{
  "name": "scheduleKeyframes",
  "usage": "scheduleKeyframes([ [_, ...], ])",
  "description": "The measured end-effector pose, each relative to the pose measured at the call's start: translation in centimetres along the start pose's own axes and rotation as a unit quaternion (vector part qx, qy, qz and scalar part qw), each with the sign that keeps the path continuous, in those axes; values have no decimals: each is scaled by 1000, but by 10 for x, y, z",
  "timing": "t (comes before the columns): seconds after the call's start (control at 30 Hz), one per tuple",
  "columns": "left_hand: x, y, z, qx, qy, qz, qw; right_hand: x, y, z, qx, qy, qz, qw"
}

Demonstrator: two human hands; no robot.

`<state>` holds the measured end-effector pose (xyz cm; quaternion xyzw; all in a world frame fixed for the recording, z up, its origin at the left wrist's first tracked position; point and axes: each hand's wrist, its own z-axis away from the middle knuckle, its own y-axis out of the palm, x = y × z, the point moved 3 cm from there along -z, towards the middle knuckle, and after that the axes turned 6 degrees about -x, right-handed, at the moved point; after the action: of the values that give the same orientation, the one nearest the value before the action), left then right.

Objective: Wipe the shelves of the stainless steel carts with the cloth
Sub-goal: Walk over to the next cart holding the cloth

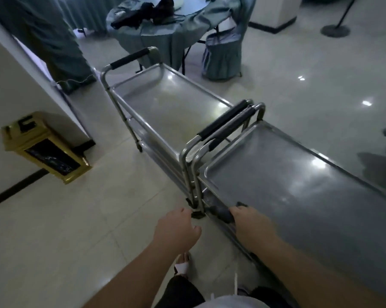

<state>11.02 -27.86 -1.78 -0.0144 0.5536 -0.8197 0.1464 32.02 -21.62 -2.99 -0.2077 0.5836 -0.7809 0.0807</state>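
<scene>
Head view: we see our right hand (251, 222) curled round a dark cloth (221, 213) on the near cart (298, 174), at a lower shelf's edge under the top shelf. Our left hand (176, 228) hangs loose, holding nothing. The far cart (165, 101) stands handle to handle beyond; a gold bin (43, 147) sits left.

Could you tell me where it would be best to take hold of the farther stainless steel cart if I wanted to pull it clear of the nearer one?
Probably by the black foam-padded handle bar at the far end of the farther stainless steel cart, coming from the floor beyond it. That bar stands free above the shelf, while the near-end handle sits tight against the handle of the nearer stainless steel cart, leaving little room for the hands.
</scene>
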Motion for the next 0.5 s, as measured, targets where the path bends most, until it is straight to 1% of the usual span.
scheduleKeyframes([
  [0.17,23,-8,-58,48,118,-49,991,23,13,-2,5,139,-38,990],
  [0.27,30,-1,-82,67,173,-77,980,35,31,11,14,203,-38,978],
  [0.4,33,24,-92,110,206,-90,968,46,61,31,58,271,-53,959],
  [0.5,34,47,-89,129,217,-110,961,49,85,45,65,298,-70,950],
])
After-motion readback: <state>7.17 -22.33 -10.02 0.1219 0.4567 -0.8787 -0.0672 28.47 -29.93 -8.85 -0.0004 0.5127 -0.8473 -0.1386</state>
